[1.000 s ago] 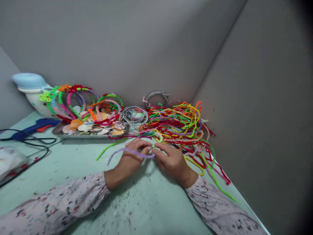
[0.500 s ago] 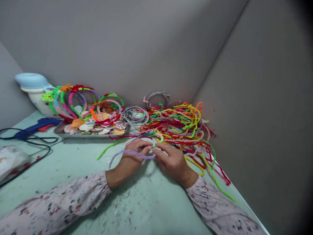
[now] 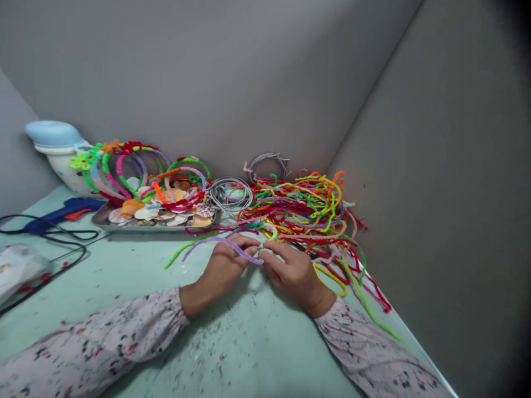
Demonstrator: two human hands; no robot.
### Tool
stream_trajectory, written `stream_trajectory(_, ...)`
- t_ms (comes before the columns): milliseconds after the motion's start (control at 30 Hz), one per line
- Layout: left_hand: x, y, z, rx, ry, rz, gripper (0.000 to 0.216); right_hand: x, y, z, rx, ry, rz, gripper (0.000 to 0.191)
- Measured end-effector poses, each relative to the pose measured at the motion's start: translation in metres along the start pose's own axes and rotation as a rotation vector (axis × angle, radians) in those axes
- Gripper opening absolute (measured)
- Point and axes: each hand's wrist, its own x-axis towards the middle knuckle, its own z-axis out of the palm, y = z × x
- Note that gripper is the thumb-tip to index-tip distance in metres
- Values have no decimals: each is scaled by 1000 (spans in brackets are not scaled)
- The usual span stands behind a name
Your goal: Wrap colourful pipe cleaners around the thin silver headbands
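My left hand (image 3: 226,264) and my right hand (image 3: 290,271) meet fingertip to fingertip on the pale green table (image 3: 124,276). Both pinch a lilac pipe cleaner (image 3: 215,242) whose free end runs up and left over the back of my left hand. What exactly lies between the fingertips where they meet is too small to make out. Just behind the hands lies a big tangled heap of coloured pipe cleaners (image 3: 302,207). A loose green pipe cleaner (image 3: 182,251) lies to the left of my left hand.
A metal tray (image 3: 103,220) with shells and pipe-cleaner-wrapped headbands (image 3: 124,168) stands at the back left, beside bare wire hoops (image 3: 228,193). A blue glue gun (image 3: 62,213) with black cable (image 3: 53,249) lies at far left. Grey walls close the back and right.
The free end of the lilac pipe cleaner has swung upward, from lying low by my left wrist to crossing over the hand. Both hands stay in place.
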Motion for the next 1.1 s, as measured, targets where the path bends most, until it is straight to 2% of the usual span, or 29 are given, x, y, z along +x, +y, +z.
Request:
stream_trajectory(533, -2, -5, -1, 97, -14, 122, 15, 0, 1, 0, -12, 22, 9, 21)
stream_trajectory(800, -3, -8, -3, 201, -40, 233, 21, 0, 0, 0, 18, 41, 25, 19)
stream_trajectory(1100, -4, -1, -3, 197, -36, 207, 15, -2, 2, 1, 38, 77, 77, 19)
